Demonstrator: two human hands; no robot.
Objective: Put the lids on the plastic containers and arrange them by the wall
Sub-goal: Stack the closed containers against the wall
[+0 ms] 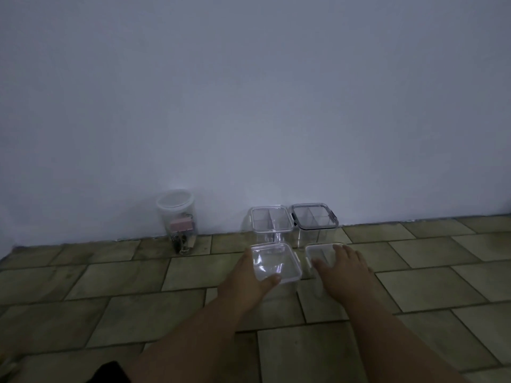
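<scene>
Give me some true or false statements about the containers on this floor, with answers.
The back-right square clear plastic container has a dark-rimmed lid. True.
The round clear jar with a white lid stands right of the square containers. False: it stands left of them.
The right hand rests on the front-right square clear container. True.
The left hand touches nothing. False: it holds the front-left square clear container.

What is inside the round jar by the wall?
Inside the round jar, a pink block and dark clip-like pieces show through the clear side; anything behind them is hidden.
</scene>
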